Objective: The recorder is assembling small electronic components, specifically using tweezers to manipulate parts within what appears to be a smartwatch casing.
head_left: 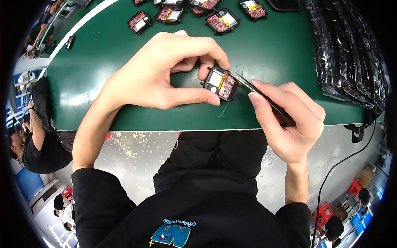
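Observation:
My left hand [165, 70] is closed on a small black device housing [221, 84], its thumb on the near edge and a fingertip on the far edge. Inside the open housing show a red circuit board, a silver-white block and a strip of yellow tape. My right hand [289, 111] pinches a pair of dark tweezers [264, 97], whose tips reach the upper right edge of the housing. The housing is held just over the green tabletop [91, 91]; whether it touches the surface I cannot tell.
Several similar open housings [223, 20] lie along the far side of the table. At the right stands a stack of shiny black plastic trays [345, 53]. A black cable [331, 169] hangs down at the right. Another person [43, 144] sits beyond the table's left end.

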### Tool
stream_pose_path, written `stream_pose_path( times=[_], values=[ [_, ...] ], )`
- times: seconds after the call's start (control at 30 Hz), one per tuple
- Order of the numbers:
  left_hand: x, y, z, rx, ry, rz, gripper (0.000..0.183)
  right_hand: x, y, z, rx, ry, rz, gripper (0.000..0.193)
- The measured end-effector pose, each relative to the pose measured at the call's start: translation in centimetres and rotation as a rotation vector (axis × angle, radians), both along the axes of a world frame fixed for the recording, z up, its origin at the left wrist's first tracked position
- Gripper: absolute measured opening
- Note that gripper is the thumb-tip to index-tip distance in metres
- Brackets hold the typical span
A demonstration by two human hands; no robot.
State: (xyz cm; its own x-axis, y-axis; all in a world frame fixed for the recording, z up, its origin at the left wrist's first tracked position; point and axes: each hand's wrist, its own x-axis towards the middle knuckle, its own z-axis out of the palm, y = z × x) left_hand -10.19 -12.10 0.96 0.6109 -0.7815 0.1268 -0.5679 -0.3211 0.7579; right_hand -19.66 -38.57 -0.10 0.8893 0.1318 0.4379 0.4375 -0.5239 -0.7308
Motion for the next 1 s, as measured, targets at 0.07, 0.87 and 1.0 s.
stream_pose_path(
  times=[0.07, 0.87, 1.0],
  values=[
    [0.3, -0.2, -0.4, -0.021, -0.021, -0.006, 0.06, 0.0, -0.1, -0.4, 0.035, 0.033, 0.017, 0.016],
    [19.7, 8.5, 0.7, 0.405, -0.685, 0.726, 0.043, 0.4, -0.3, 9.8, -0.071, -0.09, 0.039, 0.047],
    [21.8, 7.9, -1.1, 0.406, -0.532, 0.726, 0.033, 2.0, -4.9, 15.0, -0.186, -0.224, -0.207, 0.042]
  ],
)
